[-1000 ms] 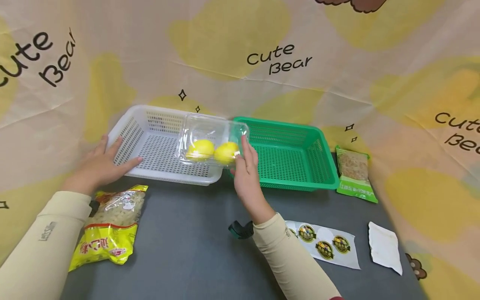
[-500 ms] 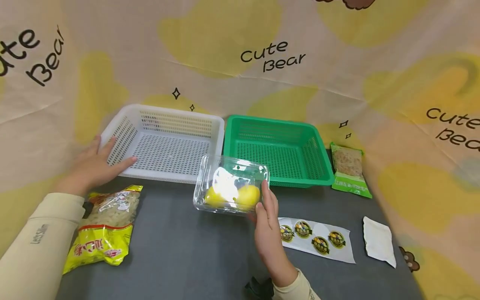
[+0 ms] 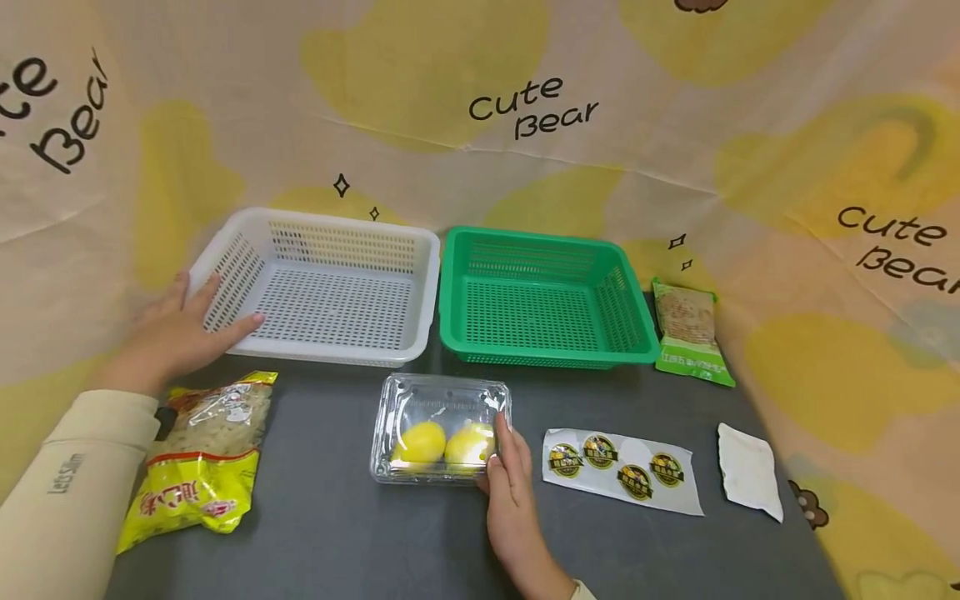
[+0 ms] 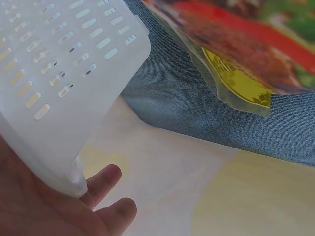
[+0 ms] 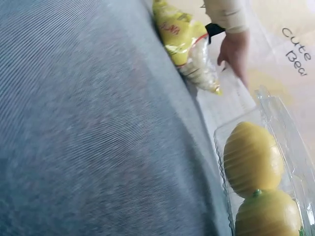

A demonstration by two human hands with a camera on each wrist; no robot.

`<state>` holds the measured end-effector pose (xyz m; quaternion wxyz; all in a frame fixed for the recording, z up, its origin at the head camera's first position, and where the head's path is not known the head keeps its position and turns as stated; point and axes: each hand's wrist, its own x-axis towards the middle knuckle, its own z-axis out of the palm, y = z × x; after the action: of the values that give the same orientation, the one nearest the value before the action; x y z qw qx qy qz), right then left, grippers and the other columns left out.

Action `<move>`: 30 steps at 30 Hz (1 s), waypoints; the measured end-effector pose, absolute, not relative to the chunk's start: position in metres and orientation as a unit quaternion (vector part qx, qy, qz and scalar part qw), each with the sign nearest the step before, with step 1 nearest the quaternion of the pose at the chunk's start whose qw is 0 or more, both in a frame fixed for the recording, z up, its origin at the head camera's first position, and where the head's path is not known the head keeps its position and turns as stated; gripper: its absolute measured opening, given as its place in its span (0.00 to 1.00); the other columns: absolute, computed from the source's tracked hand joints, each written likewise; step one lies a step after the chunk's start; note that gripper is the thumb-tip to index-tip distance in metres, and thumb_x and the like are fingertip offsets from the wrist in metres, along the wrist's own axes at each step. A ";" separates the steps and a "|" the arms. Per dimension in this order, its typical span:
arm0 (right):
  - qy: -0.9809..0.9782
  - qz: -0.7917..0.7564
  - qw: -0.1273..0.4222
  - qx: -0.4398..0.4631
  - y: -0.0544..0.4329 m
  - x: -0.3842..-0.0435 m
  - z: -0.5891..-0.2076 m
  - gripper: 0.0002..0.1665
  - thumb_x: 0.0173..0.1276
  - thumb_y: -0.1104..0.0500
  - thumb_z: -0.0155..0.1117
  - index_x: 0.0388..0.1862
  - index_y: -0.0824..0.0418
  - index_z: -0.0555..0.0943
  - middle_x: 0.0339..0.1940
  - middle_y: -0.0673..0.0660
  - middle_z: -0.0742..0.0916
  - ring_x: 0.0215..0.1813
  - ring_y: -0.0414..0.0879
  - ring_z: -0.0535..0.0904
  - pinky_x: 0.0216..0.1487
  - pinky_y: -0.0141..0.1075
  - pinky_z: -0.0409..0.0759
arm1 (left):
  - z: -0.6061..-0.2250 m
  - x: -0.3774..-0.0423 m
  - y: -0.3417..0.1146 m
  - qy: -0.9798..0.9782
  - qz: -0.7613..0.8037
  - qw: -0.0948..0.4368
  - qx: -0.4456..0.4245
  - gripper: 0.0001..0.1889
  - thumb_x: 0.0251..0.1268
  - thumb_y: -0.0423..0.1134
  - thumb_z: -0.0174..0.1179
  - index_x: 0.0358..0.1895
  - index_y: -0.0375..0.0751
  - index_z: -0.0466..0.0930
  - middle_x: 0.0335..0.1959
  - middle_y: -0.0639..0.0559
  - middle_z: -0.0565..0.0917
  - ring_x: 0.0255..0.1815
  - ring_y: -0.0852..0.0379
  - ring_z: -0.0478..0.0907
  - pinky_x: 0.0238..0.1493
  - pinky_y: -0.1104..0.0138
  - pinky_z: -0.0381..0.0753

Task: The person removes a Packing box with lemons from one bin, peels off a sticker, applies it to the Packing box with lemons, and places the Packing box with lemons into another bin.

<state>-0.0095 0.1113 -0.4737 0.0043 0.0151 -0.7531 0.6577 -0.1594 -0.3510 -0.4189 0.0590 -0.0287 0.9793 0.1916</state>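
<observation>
My right hand holds a clear plastic clamshell box by its right end, low over the grey table in the head view. Inside are two yellow lemon-like fruits, side by side; the right wrist view shows these yellow fruits close up through the plastic. My left hand rests on the left end of the white basket, fingers spread and fairly straight. Two fingertips reach past the white basket's rim in the left wrist view.
A green basket stands right of the white one. A yellow food bag lies front left, a green-and-clear packet back right. A sheet of round stickers and a white folded piece lie at right.
My right hand has brought the clamshell box from above the baskets toward me, down to the table's middle. The left hand stays on the white basket.
</observation>
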 end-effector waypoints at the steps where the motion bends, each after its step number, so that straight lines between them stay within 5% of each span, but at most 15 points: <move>1: -0.756 0.654 0.004 0.013 0.111 -0.010 -0.476 0.32 0.87 0.67 0.41 0.87 0.58 0.60 0.81 0.63 0.60 0.70 0.57 0.66 0.57 0.35 0.81 | -0.419 -0.159 -0.351 0.979 0.193 0.060 -0.030 0.58 0.73 0.77 0.45 0.86 0.43 0.27 0.80 0.27 0.18 0.74 0.06 0.32 0.64 0.17 0.40; 7: -0.758 0.652 0.007 0.011 0.109 -0.012 -0.481 0.32 0.87 0.66 0.41 0.86 0.60 0.60 0.81 0.65 0.60 0.74 0.59 0.64 0.59 0.35 0.81 | -0.418 -0.157 -0.352 0.978 0.196 0.062 -0.031 0.57 0.73 0.77 0.45 0.86 0.43 0.28 0.80 0.25 0.18 0.74 0.06 0.31 0.65 0.17 0.39; 13: -0.778 0.628 0.020 0.004 0.105 -0.013 -0.483 0.34 0.85 0.68 0.44 0.86 0.56 0.62 0.81 0.62 0.63 0.66 0.54 0.71 0.60 0.35 0.76 | -0.416 -0.157 -0.350 0.978 0.197 0.060 -0.028 0.57 0.73 0.77 0.45 0.86 0.43 0.28 0.81 0.26 0.19 0.75 0.08 0.31 0.65 0.17 0.39; 23: -0.828 0.560 0.012 0.004 0.098 -0.015 -0.476 0.35 0.85 0.64 0.48 0.87 0.54 0.59 0.81 0.65 0.60 0.77 0.65 0.61 0.70 0.66 0.62 | -0.412 -0.156 -0.347 0.977 0.202 0.062 -0.029 0.57 0.74 0.77 0.45 0.86 0.43 0.28 0.81 0.26 0.19 0.76 0.09 0.31 0.64 0.17 0.40; 30: -0.904 0.428 0.012 0.008 0.099 -0.018 -0.473 0.34 0.86 0.56 0.51 0.87 0.51 0.62 0.81 0.61 0.66 0.76 0.67 0.57 0.66 0.69 0.54 | -0.412 -0.157 -0.348 0.978 0.197 0.061 -0.028 0.57 0.74 0.76 0.45 0.86 0.43 0.28 0.80 0.26 0.19 0.74 0.07 0.31 0.64 0.17 0.40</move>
<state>-0.0182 0.0992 -0.4731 0.0115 0.0082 -0.9037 0.4280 -0.1571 -0.3475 -0.4122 0.0606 -0.0280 0.9782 0.1966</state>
